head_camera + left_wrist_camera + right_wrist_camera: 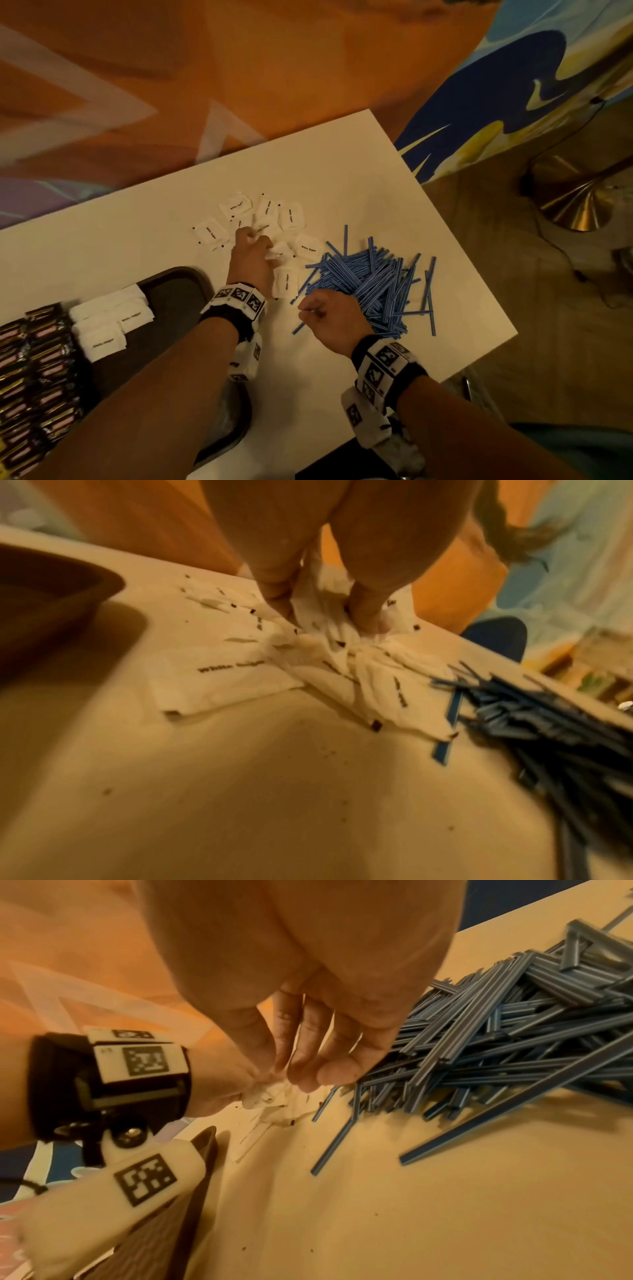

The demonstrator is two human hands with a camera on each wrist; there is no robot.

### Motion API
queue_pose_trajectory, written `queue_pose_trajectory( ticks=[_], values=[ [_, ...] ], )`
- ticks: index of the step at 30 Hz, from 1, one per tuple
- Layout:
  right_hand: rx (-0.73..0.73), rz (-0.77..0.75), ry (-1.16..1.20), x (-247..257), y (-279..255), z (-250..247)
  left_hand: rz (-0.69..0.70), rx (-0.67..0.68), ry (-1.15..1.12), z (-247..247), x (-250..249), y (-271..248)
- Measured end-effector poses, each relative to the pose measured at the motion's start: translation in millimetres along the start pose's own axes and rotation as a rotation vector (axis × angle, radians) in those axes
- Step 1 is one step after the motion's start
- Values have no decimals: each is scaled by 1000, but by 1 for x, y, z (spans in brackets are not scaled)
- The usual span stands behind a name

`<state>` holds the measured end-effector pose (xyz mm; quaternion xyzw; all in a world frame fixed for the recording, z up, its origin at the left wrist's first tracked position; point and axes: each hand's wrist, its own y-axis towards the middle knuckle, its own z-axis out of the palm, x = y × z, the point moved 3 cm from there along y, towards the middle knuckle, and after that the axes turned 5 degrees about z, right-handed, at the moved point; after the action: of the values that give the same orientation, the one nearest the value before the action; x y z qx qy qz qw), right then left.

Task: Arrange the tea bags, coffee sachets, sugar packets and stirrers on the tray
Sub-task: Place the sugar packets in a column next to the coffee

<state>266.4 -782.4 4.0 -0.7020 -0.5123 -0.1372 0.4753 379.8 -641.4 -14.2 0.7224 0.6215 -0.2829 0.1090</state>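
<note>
Room: orange patterned floor, white bench (342,178) seen from above, dim warm light.
Tray: dark tray (178,284) at bench's near left edge; dark sachets (37,363) and some sugar packets (102,325) already laid in it.
Loose sugar: white packets (270,219) scattered mid-bench, just left of stirrers.
Stirrers: blue pile (376,284) on bench's right part, none seen on tray.
Handling, sugar: judged light, soft, crumply paper; several can be bunched at once, best taken by edges or corners; tearing possible if squeezed hard.
Handling, stirrers: judged light, thin, stiff, slippery in a heap; best gathered as a bundle round the middle.
Left hand (253,260): fingers curled down, a bunch of packets (329,631) pinched between fingers and thumb.
Right hand (329,318): held just over pile's near edge; fingers (318,1053) loosely bent, tips close to thumb, near the left hand's crumpled packets; nothing clearly held.
Tea bags: not identified.
</note>
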Motion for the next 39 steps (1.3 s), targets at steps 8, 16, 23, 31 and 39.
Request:
queue_pose_trajectory(
  ticks=[8,16,23,31,39],
  values=[
    [-10,-16,70,38,12,2,-277,-144,-347,-41,23,-32],
    [97,-25,352,90,16,29,-401,-157,-746,-58,46,-74],
    [170,-30,316,128,3,72,-629,-217,-1137,-75,74,-121],
    [275,-93,243,167,-18,127,-625,-206,-1597,-107,107,-169],
    [196,-163,5,188,-40,163,-626,-243,-1767,-121,147,-208]
  ],
)
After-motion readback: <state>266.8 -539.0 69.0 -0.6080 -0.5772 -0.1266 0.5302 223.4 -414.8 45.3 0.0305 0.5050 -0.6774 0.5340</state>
